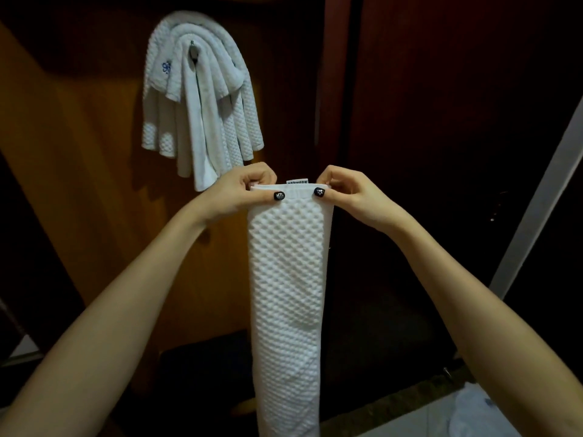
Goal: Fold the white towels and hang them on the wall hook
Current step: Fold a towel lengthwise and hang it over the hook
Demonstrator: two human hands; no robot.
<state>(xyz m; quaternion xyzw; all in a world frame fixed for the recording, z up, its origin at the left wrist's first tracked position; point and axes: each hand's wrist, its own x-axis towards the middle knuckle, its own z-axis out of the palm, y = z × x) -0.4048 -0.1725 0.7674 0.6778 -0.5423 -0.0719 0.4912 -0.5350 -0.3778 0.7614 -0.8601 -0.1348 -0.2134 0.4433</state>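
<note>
The left hand [235, 192] and right hand [348, 192] each pinch a top corner of the towel [285, 288]. It hangs straight down between them, folded narrow.

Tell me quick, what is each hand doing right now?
Left hand: closed, pinching the top left corner of the folded white towel.
Right hand: closed, pinching the top right corner of the same towel.

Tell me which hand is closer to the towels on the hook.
Left. The left hand is just below the hanging towels; the right hand is farther to the lower right, across the folded towel.
</note>
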